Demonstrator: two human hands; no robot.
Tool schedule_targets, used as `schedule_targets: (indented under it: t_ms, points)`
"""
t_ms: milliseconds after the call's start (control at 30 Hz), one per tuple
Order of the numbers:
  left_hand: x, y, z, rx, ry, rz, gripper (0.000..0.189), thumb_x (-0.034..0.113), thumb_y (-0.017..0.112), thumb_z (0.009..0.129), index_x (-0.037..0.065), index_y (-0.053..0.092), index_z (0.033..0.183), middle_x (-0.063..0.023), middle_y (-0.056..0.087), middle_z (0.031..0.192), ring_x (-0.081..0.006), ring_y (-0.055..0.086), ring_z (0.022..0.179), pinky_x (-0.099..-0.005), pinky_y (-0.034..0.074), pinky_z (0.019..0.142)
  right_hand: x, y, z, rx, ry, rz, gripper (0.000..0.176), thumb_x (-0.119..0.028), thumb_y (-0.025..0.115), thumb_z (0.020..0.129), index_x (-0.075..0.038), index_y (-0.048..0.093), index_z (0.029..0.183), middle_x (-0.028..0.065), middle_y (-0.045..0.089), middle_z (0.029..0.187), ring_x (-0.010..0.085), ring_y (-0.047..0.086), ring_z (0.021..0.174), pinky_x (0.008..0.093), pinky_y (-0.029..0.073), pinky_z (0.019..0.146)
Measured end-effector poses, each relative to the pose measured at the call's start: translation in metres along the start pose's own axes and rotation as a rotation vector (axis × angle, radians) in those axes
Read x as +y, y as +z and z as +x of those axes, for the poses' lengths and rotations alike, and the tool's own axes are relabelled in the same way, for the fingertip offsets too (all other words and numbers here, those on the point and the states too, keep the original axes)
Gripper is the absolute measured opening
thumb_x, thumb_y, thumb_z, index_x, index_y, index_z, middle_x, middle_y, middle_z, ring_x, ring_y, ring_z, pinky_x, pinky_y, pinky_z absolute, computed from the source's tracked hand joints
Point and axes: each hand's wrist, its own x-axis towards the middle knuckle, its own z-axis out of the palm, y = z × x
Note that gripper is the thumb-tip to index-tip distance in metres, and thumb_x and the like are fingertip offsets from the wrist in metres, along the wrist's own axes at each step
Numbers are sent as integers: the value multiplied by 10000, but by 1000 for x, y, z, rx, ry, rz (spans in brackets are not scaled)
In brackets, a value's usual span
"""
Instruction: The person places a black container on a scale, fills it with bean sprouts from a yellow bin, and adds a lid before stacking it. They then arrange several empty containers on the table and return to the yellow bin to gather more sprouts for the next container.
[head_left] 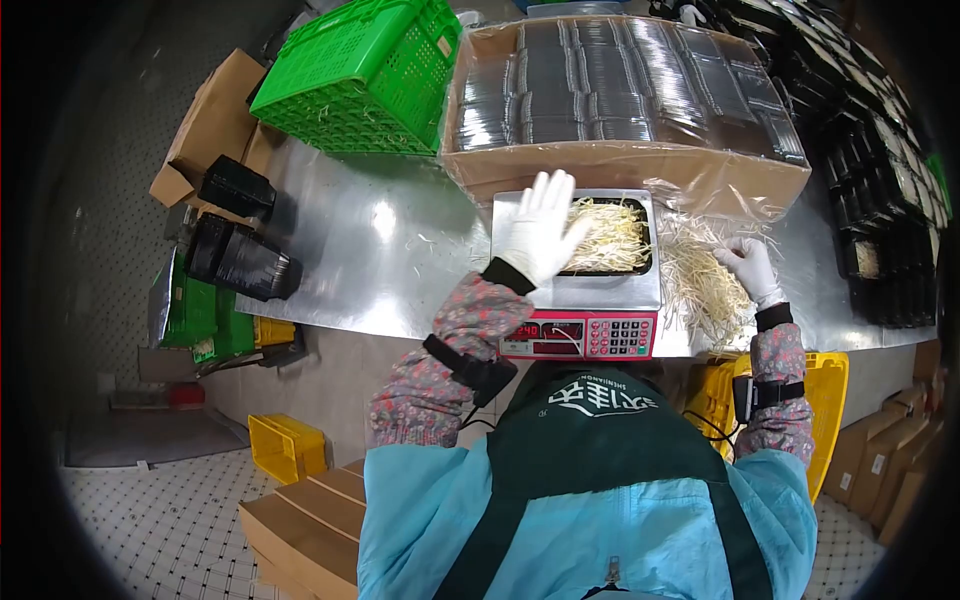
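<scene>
A black tray (645, 262) filled with pale bean sprouts (608, 236) sits on the metal plate of a red digital scale (575, 335). My left hand (545, 230), in a white glove, lies over the tray's left side with its fingers stretched out. To the right of the scale is a loose pile of sprouts (700, 280) on the metal table. My right hand (750, 268), also gloved in white, is at the right edge of this pile with its fingers bent together; what they hold, if anything, is too small to make out.
Behind the scale stands a cardboard box (620, 170) of clear plastic lids. A green crate (350, 80) is at the back left, with stacked black trays (245, 258) at the table's left end. More black trays (885, 200) are piled on the right. Yellow crates (287, 447) stand below.
</scene>
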Motion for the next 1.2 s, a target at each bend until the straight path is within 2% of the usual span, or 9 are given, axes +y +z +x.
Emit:
schedule_targets:
  t_ms: [67,267,433,633,767,933,1033,1067,1200]
  points:
    - [10,36,-2,51,211,112,670,428,559,922,-41,423,1380,-252,477,1376,-407,439,1284,-517,321,1078,-19,12,-1,18,-49,35,176,-119,745,849,40,703,912,2,656,750,55,538,660,227,452,598]
    - [22,35,6,-169,183,-27,583,385,601,897,-2,489,1318,-163,549,1264,-336,518,1141,-463,415,958,-3,27,0,172,-51,252,204,-155,743,855,24,710,946,46,693,781,105,578,690,260,477,645]
    - [17,45,11,-124,209,51,571,419,595,901,16,511,1297,-133,568,1198,-300,537,1048,-427,443,846,-7,19,6,-249,-167,-848,444,-307,718,844,-27,640,1180,203,682,998,365,652,903,407,513,850]
    - [26,28,3,-12,143,-86,780,460,717,787,-16,464,1351,-184,546,1273,-329,514,1165,-460,418,966,-118,91,15,200,-617,-205,501,-273,625,930,-2,517,1337,214,568,1305,342,526,1239,402,401,1059]
    - [19,43,-9,-48,-7,-162,915,502,749,698,-3,422,1388,-175,489,1369,-346,437,1264,-501,339,1049,-131,153,9,101,-585,-282,484,-303,577,945,15,513,1304,227,571,1248,377,529,1180,436,401,1028]
    - [13,62,1,-76,-30,-220,678,302,705,737,62,459,1321,-137,506,1262,-364,461,1171,-496,426,969,-126,187,22,88,-355,-290,582,-471,445,950,40,548,1210,206,592,1108,380,526,1082,451,394,967]
    - [1,78,4,-69,19,-153,658,309,702,751,47,478,1312,-153,529,1239,-374,490,1145,-480,410,985,-130,183,27,-9,-339,-245,648,-533,428,957,51,538,1214,232,577,1115,398,517,1086,465,384,970]
    - [-1,83,1,-58,27,-153,679,299,710,731,50,469,1315,-143,516,1242,-375,475,1150,-503,434,953,-137,173,24,-113,-286,-239,731,-546,453,948,89,485,1308,289,539,1249,449,473,1195,461,347,1055]
    - [14,50,-5,-102,-17,-300,881,393,795,677,6,434,1382,-166,485,1338,-375,443,1232,-481,382,1036,-134,142,31,-165,-527,-264,736,-536,521,914,96,496,1291,297,577,1183,426,544,1155,453,417,1016]
